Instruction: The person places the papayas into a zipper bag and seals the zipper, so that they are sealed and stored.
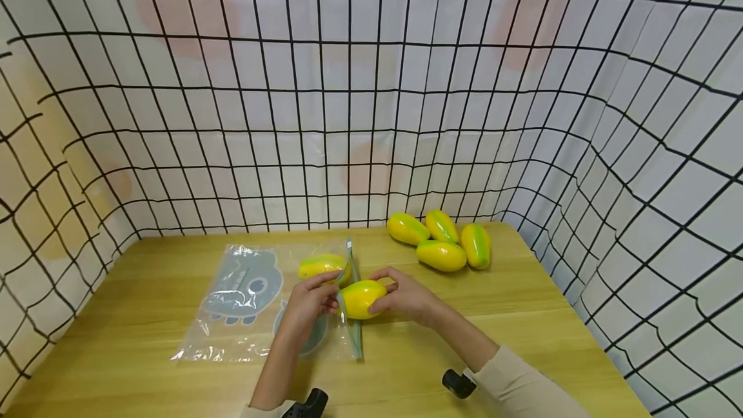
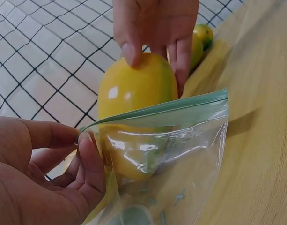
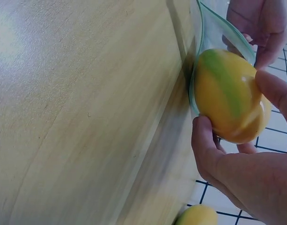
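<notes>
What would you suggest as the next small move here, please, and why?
Probably the right hand should ease its mango further into the clear bag: the fruit is only partly past the green rim, the left hand pinches that rim, and another mango already lies inside.

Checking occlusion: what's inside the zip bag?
One fruit lies inside the clear bag; a second fruit, held by the right hand, is partway in. The left hand covers part of the interior; what's there can't be seen.

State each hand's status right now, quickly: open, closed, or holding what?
Left hand: closed, pinching the clear bag's rim.
Right hand: closed, holding a yellow-green fruit.
</notes>
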Demonstrator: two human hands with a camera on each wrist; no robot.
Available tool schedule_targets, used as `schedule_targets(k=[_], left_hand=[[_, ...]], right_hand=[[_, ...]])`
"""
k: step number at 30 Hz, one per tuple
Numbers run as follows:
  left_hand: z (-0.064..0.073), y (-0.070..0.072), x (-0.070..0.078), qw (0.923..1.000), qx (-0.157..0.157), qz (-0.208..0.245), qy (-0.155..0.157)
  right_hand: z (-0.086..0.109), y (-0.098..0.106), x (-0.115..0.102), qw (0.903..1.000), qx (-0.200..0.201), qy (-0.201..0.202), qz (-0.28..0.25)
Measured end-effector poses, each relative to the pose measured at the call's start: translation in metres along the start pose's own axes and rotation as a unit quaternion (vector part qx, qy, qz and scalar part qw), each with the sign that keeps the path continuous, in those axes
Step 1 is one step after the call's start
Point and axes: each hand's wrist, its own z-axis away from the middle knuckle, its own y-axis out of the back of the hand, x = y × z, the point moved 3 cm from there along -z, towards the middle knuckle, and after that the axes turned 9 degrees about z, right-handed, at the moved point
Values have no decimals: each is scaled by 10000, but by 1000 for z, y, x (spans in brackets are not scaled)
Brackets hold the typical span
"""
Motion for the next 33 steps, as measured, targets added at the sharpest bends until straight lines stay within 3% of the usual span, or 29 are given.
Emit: schedule_targets(k=[11, 28, 33], left_hand=[[-2, 0, 0, 10000, -31, 13, -28], [-2, 0, -1, 10000, 19, -3, -9], [-1, 1, 1, 10000, 32, 28, -18]], right_hand=[[3, -2, -5, 9993, 222, -61, 294], [1, -7, -7, 9982, 491, 72, 327], [1, -6, -7, 9979, 428, 57, 484]])
